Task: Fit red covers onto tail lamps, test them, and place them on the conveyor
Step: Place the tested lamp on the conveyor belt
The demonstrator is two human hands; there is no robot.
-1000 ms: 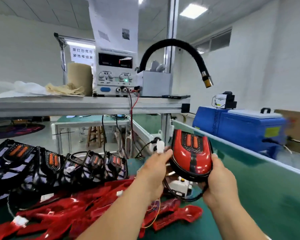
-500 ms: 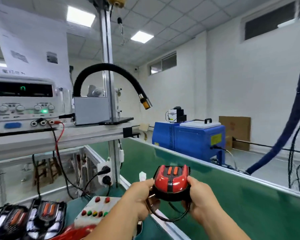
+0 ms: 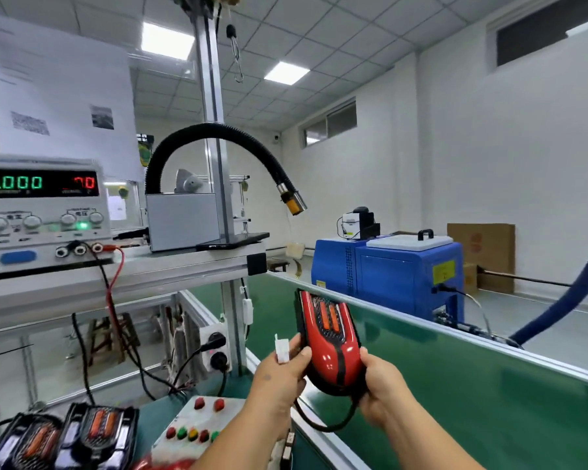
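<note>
Here the tail lamp [image 3: 330, 340], long axis pointing away, is held at its near end in the grip of left hand [image 3: 280, 376] and right hand [image 3: 382, 385]; the conveyor [image 3: 489, 401] lies rightward.

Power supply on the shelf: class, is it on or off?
On. The power supply shows lit green and red digits, and a green light glows below.

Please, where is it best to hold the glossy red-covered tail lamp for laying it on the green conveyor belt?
Take the red-covered tail lamp by its black side rim at the rounded near end, coming from both sides, as the left hand and right hand do. This probably spares the glossy face, and the looped black cable hangs free below.
</note>
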